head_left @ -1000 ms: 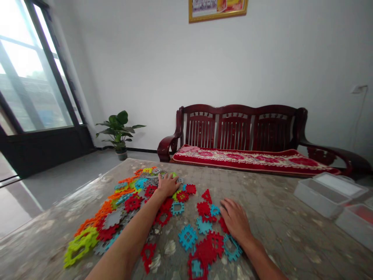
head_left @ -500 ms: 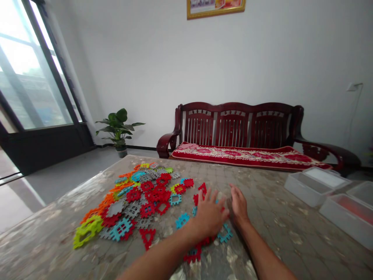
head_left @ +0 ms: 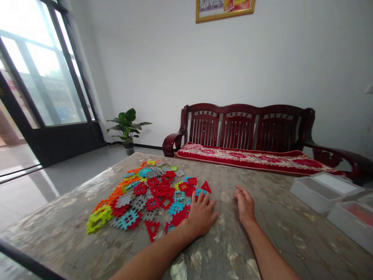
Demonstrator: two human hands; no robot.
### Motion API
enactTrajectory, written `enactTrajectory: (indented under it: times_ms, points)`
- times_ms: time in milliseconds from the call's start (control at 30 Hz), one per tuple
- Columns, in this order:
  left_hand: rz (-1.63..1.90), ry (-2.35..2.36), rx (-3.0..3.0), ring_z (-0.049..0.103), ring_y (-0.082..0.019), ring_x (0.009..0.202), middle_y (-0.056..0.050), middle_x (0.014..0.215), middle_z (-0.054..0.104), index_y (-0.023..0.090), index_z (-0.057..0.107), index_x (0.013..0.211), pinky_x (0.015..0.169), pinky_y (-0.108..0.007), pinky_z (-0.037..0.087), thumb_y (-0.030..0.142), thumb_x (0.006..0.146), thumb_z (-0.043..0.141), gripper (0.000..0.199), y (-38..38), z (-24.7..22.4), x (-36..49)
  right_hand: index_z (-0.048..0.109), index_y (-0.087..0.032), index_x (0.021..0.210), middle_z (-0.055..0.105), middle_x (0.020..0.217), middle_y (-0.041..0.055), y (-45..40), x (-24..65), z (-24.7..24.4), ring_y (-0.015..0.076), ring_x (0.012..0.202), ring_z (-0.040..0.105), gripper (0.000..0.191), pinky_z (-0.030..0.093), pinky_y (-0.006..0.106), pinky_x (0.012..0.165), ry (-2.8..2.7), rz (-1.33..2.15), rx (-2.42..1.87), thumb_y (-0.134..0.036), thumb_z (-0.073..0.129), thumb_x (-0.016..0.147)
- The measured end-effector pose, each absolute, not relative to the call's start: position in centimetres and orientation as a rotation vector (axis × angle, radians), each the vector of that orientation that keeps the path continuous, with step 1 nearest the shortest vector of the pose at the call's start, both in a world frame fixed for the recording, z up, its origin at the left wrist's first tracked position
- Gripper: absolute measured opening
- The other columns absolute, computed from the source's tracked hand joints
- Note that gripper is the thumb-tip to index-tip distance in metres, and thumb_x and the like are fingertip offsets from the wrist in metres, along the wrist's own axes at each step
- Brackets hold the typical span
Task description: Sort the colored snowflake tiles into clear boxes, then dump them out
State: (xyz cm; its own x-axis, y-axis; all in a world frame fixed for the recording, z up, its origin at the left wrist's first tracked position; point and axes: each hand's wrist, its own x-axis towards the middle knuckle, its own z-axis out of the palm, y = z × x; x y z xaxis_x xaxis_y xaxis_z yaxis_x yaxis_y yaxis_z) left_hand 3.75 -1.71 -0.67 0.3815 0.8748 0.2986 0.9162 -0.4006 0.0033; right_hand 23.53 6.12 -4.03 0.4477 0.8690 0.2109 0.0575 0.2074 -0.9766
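My left hand lies palm down with its fingers spread, over the right edge of a spread of plastic interlocking pieces. Red and blue pieces show beside and under its fingers, among them a blue square piece. Just beyond the fingertips lies a red triangular piece. To the right, apart from the pieces, my right hand rests on its side at the table, loosely bent and half open, with nothing visible in it. A second red triangle lies left of my left forearm.
A patterned cloth covers the table. Two translucent plastic boxes stand at the right, an upper one and a nearer one with something red inside. Behind the table is a dark wooden bench; a potted plant stands back left.
My left hand has swept leftward, and the loose red and blue pieces under it now lie against the larger spread. My right hand's fingers have bent a little. The view has turned slightly left.
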Motion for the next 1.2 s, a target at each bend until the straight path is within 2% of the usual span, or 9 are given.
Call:
enactTrajectory:
  times_ms: [200, 700, 1067, 1200]
  points:
    - [-0.344, -1.652, -2.402, 0.046, -0.033, 0.133, -0.007, 0.144, 0.055, 0.032, 0.055, 0.136, 0.114, -0.067, 0.024, 0.047, 0.098, 0.047, 0.042, -0.4, -0.1, -1.6, 0.075, -0.016, 0.1, 0.073, 0.096, 0.0077, 6.3, 23.7, -4.2, 0.0248, 0.085, 0.063, 0.047, 0.047, 0.037, 0.082, -1.041, 0.65, -1.287, -0.045, 0.06, 0.065]
    - [-0.279, -1.667, -2.435, 0.041, -0.029, 0.139, -0.001, 0.147, 0.053, 0.04, 0.051, 0.138, 0.118, -0.062, 0.017, 0.038, 0.101, 0.044, 0.038, 0.2, 0.7, -7.4, 0.075, -0.017, 0.098, 0.075, 0.097, 0.0093, 6.0, 23.6, -4.1, 0.0264, 0.089, 0.066, 0.046, 0.048, 0.037, 0.085, -1.116, 0.617, -1.323, -0.046, 0.058, 0.067]
    - [-0.225, -1.901, -2.255, 0.04, -0.033, 0.139, -0.006, 0.146, 0.053, 0.036, 0.054, 0.137, 0.116, -0.062, 0.02, 0.044, 0.098, 0.046, 0.04, 0.3, 1.2, -7.9, 0.075, -0.017, 0.096, 0.074, 0.103, 0.0112, 5.8, 23.7, -4.1, 0.0271, 0.094, 0.066, 0.046, 0.047, 0.039, 0.089, -1.134, 0.615, -1.324, -0.048, 0.057, 0.068]
    - [-0.242, -1.967, -2.208, 0.043, -0.038, 0.137, -0.012, 0.145, 0.053, 0.03, 0.058, 0.134, 0.112, -0.067, 0.025, 0.051, 0.098, 0.045, 0.044, 0.4, 2.1, -6.6, 0.076, -0.018, 0.095, 0.075, 0.101, 0.0107, 5.9, 23.6, -4.2, 0.027, 0.093, 0.066, 0.045, 0.048, 0.039, 0.089, -1.125, 0.61, -1.327, -0.048, 0.056, 0.067]
